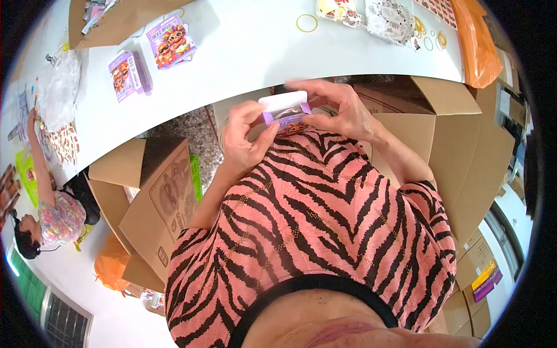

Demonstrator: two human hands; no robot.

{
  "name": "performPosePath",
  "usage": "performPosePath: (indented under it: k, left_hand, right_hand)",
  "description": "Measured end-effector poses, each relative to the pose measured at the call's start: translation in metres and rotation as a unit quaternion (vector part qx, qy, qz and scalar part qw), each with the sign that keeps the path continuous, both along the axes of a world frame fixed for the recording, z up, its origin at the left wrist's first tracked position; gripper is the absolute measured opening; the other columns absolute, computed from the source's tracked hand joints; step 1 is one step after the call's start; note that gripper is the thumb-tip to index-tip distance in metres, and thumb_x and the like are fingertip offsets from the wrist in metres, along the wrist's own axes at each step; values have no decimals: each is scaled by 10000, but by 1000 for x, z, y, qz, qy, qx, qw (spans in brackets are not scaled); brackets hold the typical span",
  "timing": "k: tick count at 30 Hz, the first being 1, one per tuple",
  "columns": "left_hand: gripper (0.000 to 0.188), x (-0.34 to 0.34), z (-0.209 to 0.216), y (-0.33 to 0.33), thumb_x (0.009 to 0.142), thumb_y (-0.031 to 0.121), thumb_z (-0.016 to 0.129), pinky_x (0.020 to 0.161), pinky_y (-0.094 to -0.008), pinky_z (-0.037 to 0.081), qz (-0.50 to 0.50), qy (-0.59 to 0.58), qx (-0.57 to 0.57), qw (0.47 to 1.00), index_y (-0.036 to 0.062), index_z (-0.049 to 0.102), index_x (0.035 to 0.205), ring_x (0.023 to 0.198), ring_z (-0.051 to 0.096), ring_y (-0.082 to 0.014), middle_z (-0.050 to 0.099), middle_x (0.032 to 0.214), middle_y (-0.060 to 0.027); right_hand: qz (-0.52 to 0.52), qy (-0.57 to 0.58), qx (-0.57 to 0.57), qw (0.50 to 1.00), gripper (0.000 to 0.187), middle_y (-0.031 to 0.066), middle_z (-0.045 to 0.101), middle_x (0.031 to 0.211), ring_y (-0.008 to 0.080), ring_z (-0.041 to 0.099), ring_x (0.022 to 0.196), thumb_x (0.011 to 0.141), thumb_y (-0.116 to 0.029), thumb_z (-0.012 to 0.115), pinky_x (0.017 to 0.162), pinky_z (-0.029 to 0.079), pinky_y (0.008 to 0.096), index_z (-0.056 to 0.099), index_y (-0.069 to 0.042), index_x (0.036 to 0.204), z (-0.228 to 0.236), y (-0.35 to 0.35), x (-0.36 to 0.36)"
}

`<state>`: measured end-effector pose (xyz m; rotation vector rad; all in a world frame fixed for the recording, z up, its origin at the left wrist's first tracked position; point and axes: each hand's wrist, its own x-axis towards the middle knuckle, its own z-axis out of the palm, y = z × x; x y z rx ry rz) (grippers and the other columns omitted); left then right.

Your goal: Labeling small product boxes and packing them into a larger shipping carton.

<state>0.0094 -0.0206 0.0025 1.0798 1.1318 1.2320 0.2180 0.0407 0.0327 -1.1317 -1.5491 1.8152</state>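
shirt [325,226]; both hands [243,136] [346,113], fingers [329,90] half-curled, hold box [290,122]

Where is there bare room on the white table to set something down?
The widest bare patch of the table lies ahead of the held box, between the purple boxes and the big rubber band. A narrower one runs below the clear bag to the orange bag. Crowded: far left, with crumpled plastic, and upper right.

Salmon-pink top [325,226], zebra-striped in black, flecked with gold — rounded black neckband [316,282], matching sleeves [430,203]
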Motion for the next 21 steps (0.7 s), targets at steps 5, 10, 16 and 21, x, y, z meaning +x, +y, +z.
performPosePath:
  k: [5,10,16,21]
  left_hand:
    - [260,-7,5,12,823,2,655,790,-286,540,-74,81,5,994,-20,599,1076,928,658,-195,665,1037,-137]
    - [285,-12,-3,19,825,-2,646,827,-314,549,-126,102,5,987,-23,592,1104,942,655,-191,659,1048,-147]
    - [221,-16,7,29,856,30,628,775,-269,540,-151,84,-1,985,-21,596,1069,887,651,-145,671,972,-119]
    - [177,-16,18,44,885,95,625,685,-221,497,-183,86,-77,976,-26,607,1013,772,621,-83,677,851,-72]
  right_hand:
    - [35,27,117,992,371,77,661,1000,150,620,911,774,38,645,817,509,271,650,-59,1133,-13,3,1]
    - [40,7,126,991,315,92,660,1031,155,635,879,779,37,646,752,520,257,685,-71,1073,-28,4,0]
    - [48,-19,143,988,237,99,670,1003,136,634,833,836,-79,654,722,520,257,687,-63,1070,-19,6,2]
    - [65,-77,38,994,241,67,688,914,96,618,803,877,-166,637,711,509,250,679,-51,1085,-2,14,3]
